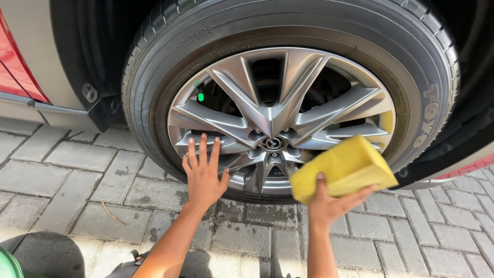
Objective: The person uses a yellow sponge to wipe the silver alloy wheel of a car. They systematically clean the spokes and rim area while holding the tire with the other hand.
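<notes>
**Operator:** Yellow sponge (343,168), a thick foam block, sits in my right hand (329,206). My fingers are clamped on its lower edge: the thumb presses up along the near face, and the other fingertips (366,191) curl round the underside on the right. Most of the block stands above and beyond my fingers, tilted, with its far corner up against the rim (280,121) of the wheel.

**Observer:** And your left hand?

**Operator:** My left hand (203,172) is flat and spread, fingers apart and pointing up, holding nothing. The fingertips lie on the lower left spokes of the silver rim, and the palm covers the bottom of the tire (154,67). I cannot tell how hard it presses.

**Observer:** How far is the sponge from that hand?

**Operator:** Well apart. The sponge is off to the right of my left fingers, with the hub cap (272,143) and the lower spokes between them.

**Observer:** What lies around your fingers?

**Operator:** Below both wrists there are grey paving bricks (92,177), damp in dark patches near the tire. A thin twig (113,212) lies on the bricks to the left of my left forearm. Above my fingers, the black tire fills the wheel arch, and a strip of red body panel (13,64) shows at the far left edge.
</notes>
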